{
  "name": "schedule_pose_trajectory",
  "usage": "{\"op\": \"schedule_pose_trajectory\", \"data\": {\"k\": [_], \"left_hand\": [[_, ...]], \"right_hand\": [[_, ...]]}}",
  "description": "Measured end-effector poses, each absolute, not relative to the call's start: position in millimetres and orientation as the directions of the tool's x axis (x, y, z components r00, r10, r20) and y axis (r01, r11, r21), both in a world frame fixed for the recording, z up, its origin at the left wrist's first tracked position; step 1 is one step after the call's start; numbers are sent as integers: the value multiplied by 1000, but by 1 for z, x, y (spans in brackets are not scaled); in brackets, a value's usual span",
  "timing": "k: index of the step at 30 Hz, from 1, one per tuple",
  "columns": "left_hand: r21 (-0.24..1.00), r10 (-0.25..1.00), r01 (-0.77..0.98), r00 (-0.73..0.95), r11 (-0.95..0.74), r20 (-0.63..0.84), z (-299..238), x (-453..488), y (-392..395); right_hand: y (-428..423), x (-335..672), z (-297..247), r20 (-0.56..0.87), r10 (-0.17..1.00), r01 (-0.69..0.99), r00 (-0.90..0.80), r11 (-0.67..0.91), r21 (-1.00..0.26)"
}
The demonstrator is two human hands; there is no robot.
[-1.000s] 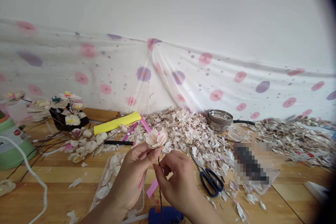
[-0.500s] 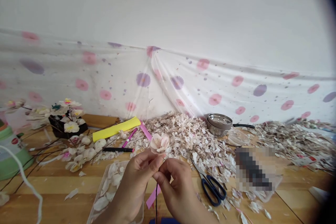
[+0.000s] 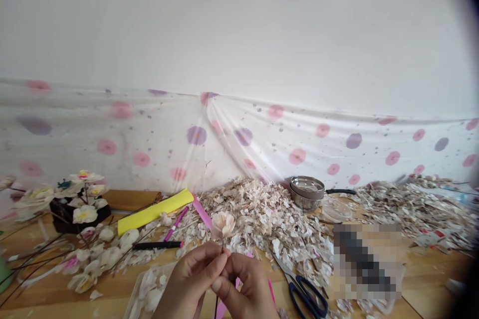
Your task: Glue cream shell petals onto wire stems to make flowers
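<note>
Between my two hands stands a handmade flower (image 3: 223,224) with pale pinkish petals on a thin dark stem. My left hand (image 3: 194,275) pinches the stem a little below the bloom, thumb and forefinger together. Close against it, my right hand (image 3: 245,281) has its fingertips pressed together at the stem lower down; whether they grip the stem or a strip on it is hidden. Pink strips (image 3: 221,309) show below and behind the right hand. The stem comes out beneath the fingers and runs down out of view.
A heap of dried petals (image 3: 258,209) lies behind my hands. Scissors (image 3: 305,294) rest at the right, a petal tray (image 3: 135,293) at the left. Also around are a yellow roll (image 3: 153,212), a black marker (image 3: 157,245), metal bowls (image 3: 307,194) and finished flowers (image 3: 85,214).
The camera has tilted up, so the table sits lower in view. My left hand has slid down from the bloom's base, and stem shows between it and the flower.
</note>
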State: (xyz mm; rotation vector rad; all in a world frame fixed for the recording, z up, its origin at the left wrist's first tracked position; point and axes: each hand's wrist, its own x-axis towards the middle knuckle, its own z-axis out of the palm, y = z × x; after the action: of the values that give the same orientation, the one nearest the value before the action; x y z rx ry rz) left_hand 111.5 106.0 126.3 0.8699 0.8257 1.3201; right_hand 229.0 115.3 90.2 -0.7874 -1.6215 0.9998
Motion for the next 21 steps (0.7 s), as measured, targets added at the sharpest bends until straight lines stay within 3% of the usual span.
{"op": "schedule_pose_trajectory", "data": {"k": [12,21], "left_hand": [[839,994,-537,-12,88,-112,133,108,103],[855,990,-518,-100,37,-103,124,101,107]], "right_hand": [[108,226,106,240,949,-201,-205,199,-959],[111,239,116,214,973,-262,-92,184,-948]]}}
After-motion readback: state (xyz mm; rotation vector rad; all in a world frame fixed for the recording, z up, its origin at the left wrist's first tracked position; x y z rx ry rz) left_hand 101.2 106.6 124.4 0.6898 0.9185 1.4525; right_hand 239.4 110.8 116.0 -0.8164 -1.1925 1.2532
